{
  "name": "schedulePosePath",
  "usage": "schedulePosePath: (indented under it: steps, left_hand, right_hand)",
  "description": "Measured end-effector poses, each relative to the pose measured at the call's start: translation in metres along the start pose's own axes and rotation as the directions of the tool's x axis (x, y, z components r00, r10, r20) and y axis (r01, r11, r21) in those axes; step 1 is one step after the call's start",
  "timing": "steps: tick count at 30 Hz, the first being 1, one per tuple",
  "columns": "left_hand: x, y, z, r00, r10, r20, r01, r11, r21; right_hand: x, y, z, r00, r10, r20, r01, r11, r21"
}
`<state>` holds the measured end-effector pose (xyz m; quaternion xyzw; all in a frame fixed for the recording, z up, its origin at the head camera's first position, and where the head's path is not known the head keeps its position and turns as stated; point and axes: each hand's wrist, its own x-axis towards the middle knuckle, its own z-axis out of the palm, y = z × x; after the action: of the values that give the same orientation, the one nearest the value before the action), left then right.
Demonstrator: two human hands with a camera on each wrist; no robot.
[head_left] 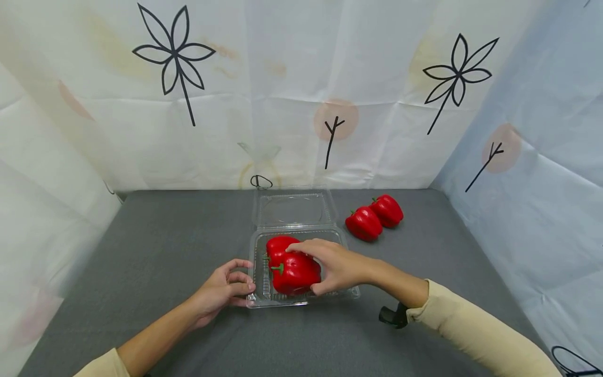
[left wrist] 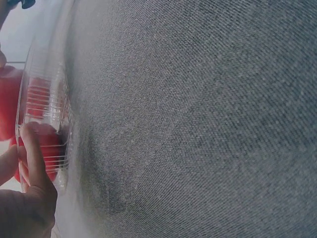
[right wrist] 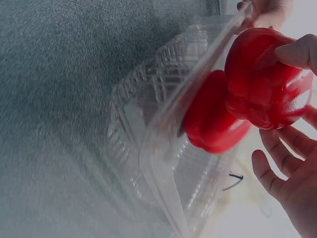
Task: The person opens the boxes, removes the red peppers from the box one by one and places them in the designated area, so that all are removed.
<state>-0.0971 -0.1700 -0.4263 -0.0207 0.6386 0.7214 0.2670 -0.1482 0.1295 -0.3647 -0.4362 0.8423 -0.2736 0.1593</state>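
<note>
A clear plastic clamshell container (head_left: 332,236) lies on the grey cloth with its lid (head_left: 294,209) folded back. My left hand (head_left: 221,293) pinches the container's left rim between thumb and fingers. One red bell pepper (head_left: 279,244) sits inside, toward the back. My right hand (head_left: 341,264) grips a second red bell pepper (head_left: 297,275), green stem facing left, over the front part of the container. From the right wrist view, this held bell pepper (right wrist: 255,82) is above the rim, partly overlapping the bell pepper inside (right wrist: 213,121).
Two more red bell peppers, a nearer one (head_left: 364,224) and a farther one (head_left: 387,210), lie side by side on the grey cloth (head_left: 179,235), right of the lid. A printed white curtain (head_left: 282,68) stands behind and along the sides.
</note>
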Motion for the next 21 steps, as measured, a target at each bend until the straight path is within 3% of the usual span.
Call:
schedulePosePath:
  steps: [21]
  left_hand:
    - [-0.001, -0.001, 0.001, 1.0, 0.015, -0.01, -0.015, 1.0, 0.012]
  right_hand:
    - [-0.054, 0.032, -0.041, 0.983, 0.057, -0.174, -0.068, 0.996, -0.055]
